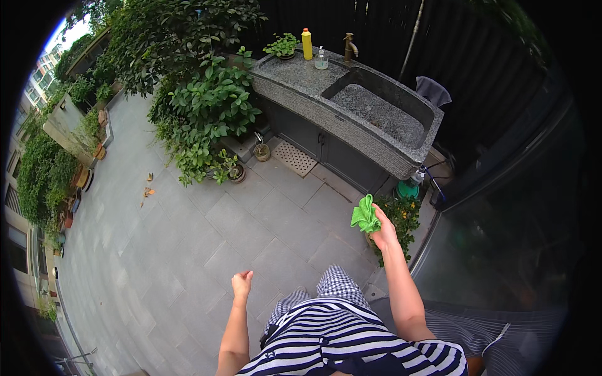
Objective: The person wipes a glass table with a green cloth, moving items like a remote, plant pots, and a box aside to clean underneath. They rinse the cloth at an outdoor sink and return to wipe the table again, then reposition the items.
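My right hand [385,229] is closed on a crumpled green cloth [366,215], held out over a leafy plant with small yellow blooms. My left hand [242,283] hangs above the grey paving with its fingers curled in and nothing seen in them. Ahead of me stands a grey stone sink [381,113] with a brass tap [349,47]. On its counter are a yellow bottle with a red cap [307,44], a clear pump bottle [321,59] and a small potted plant [283,46].
Dark cabinet doors [345,160] lie under the sink. A perforated mat [294,158] is on the floor before them. A grey cloth [433,91] hangs at the sink's right end. Large shrubs [211,103] and small pots stand at the left; a glass panel [494,244] is at the right.
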Tool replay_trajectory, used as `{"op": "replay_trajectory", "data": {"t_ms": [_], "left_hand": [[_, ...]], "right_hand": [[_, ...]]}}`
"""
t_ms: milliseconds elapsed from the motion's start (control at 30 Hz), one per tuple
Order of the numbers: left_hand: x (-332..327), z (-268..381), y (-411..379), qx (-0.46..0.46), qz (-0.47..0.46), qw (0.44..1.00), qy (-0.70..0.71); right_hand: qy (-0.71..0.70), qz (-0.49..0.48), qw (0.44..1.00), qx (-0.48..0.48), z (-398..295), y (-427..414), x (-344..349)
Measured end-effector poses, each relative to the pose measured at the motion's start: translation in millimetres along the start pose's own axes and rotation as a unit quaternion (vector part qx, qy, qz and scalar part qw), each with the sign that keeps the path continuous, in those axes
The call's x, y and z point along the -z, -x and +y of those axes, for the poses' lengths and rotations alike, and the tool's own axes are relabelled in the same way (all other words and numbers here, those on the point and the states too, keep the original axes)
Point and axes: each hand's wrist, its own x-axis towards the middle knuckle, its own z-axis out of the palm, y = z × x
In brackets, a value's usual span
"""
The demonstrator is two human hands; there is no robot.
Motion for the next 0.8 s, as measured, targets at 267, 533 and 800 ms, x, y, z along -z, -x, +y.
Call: {"op": "replay_trajectory", "data": {"t_ms": [267, 533, 800], "left_hand": [[-85, 381, -216, -0.322, -0.071, 0.944, 0.025], [-162, 569, -371, -0.465, -0.045, 0.884, -0.018], [-225, 767, -566, -0.597, 0.007, 0.795, -0.104]], "right_hand": [[-0.006, -0.034, 0.992, 0.122, -131, -175, -43], [0.021, 0.016, 0.997, 0.079, -211, -385, -86], [0.031, 0.091, 0.994, 0.044, -237, -563, -90]]}}
